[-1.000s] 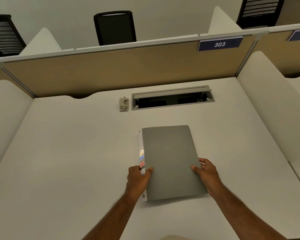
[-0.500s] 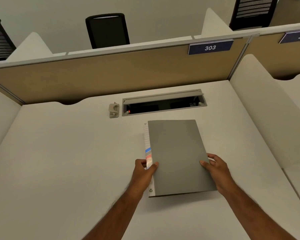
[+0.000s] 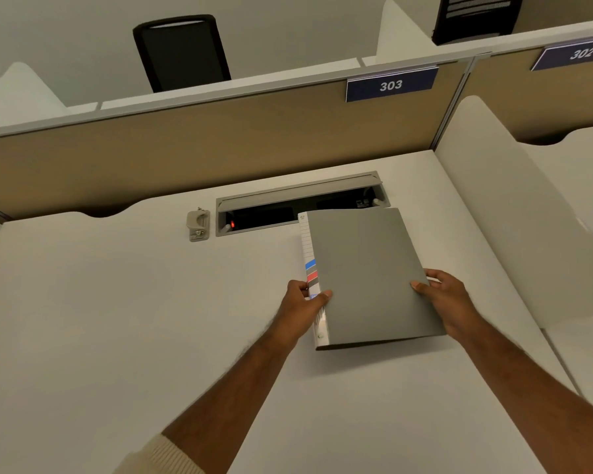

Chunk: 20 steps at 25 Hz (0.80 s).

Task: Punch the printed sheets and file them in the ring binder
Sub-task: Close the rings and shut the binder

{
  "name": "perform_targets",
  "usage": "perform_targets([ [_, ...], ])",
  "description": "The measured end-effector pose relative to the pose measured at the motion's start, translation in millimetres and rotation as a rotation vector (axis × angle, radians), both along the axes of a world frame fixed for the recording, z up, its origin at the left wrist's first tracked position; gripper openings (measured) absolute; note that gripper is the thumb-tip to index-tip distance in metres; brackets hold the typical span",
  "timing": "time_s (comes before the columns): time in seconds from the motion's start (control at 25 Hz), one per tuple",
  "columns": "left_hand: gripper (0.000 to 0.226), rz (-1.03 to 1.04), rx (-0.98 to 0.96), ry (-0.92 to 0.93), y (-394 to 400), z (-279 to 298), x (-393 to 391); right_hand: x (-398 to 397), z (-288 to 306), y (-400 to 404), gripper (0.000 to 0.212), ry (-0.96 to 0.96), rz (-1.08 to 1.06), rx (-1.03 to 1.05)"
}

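White desk [image 3: 100, 319] inside a partitioned carrel carries the work: nearest, the left hand [image 3: 300, 304] pinches the binder [image 3: 367, 275] at its spine and the right hand [image 3: 449, 302] grips its open edge, likely to keep it shut and level while it is positioned. Beyond the binder's far edge lies the cable tray [image 3: 298, 200], and left of that the small punch [image 3: 198, 224], untouched; no sheets show.
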<state>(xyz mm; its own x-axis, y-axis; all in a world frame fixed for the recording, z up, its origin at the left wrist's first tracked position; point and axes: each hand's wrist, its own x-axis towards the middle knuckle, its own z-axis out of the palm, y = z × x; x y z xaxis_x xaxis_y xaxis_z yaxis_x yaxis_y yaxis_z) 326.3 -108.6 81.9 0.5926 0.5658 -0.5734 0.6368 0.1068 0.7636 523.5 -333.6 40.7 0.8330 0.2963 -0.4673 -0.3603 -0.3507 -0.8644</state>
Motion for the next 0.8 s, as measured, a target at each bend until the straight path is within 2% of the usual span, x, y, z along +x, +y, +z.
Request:
perform_targets([
  [0.36, 0.047, -0.07, 0.013, 0.053, 5, -15, 39, 47, -6, 8, 0.035, -0.022, 0.05, -0.057],
  [0.6, 0.048, -0.1, 0.004, 0.083, 9, -19, 41, 45, -8, 10, 0.033, -0.042, 0.08, -0.094],
  [0.8, 0.048, -0.063, -0.015, 0.056, 6, -21, 36, 38, -5, 11, 0.035, -0.136, 0.128, -0.192],
])
